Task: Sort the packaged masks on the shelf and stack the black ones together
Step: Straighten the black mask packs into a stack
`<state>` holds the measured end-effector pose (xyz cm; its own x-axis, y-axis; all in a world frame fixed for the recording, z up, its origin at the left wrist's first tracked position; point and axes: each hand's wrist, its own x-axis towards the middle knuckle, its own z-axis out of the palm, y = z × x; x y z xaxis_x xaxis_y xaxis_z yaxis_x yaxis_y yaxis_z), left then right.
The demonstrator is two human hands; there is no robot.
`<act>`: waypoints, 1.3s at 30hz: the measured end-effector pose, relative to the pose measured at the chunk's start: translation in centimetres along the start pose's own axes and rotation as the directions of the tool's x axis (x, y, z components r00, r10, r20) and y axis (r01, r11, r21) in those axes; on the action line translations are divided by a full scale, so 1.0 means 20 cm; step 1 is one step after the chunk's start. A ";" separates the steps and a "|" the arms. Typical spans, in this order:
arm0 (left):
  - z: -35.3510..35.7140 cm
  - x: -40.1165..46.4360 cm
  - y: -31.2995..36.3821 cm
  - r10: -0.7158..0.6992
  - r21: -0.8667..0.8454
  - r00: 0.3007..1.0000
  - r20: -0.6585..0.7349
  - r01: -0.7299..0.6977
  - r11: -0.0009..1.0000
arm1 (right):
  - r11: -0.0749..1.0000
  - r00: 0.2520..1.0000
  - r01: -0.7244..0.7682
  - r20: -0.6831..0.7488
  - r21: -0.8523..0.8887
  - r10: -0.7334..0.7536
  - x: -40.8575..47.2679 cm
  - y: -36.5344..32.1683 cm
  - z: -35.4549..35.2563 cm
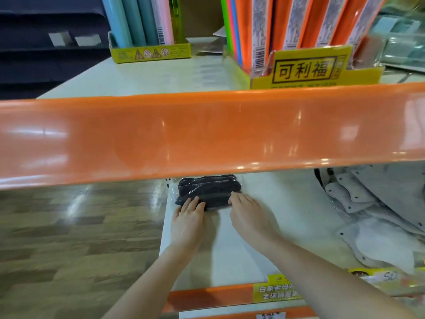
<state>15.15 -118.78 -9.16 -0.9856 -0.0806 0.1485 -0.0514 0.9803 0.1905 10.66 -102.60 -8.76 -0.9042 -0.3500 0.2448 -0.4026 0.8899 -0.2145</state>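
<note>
Across the whole middle of the frame, a wide glossy orange shelf edge (207, 134), blurred and close to the camera. In the left lower part, wooden floor (69, 226). Below the orange band, in the centre and right, a white shelf (287, 215). On the upper level, at upper right, a yellow display box (310, 70) with tall orange packages (310, 19) standing in it; at upper left, a smaller yellow box (149, 52) with pastel rolls (138, 19). At the right edge of the white shelf, a loose pile of white masks (368, 215) in clear wrap. At centre, near the left end of the white shelf and partly under the orange band, the stack of black masks (207, 189) in clear packets. Left hand (187, 223) laid flat on the stack's left near corner, fingers straight and close together. Right hand (248, 214) with extended fingers touching the stack's right near edge; whether pressing or pinching the wrap, cannot tell. At bottom right, a yellow price label (278, 291).
</note>
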 end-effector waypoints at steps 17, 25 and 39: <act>-0.05 0.01 0.35 -0.052 -0.148 0.994 -0.094 0.037 0.988 | 0.984 0.996 0.078 -0.053 0.158 -0.071 -0.07 0.16 -0.15; 0.00 0.01 0.82 -0.099 -0.180 0.993 -0.065 0.086 0.980 | 0.997 0.999 0.035 0.010 0.066 -0.036 -0.18 0.54 -0.33; 0.08 0.08 1.58 0.058 -0.168 0.994 -0.088 -0.072 0.983 | 0.994 0.989 -0.015 -0.148 0.109 0.031 -0.41 1.21 -0.58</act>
<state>11.62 -87.56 -4.47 -0.9691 -0.0392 0.2437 0.0473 0.9395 0.3393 10.08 -74.82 -5.03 -0.8853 -0.2749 0.3751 -0.4019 0.8581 -0.3196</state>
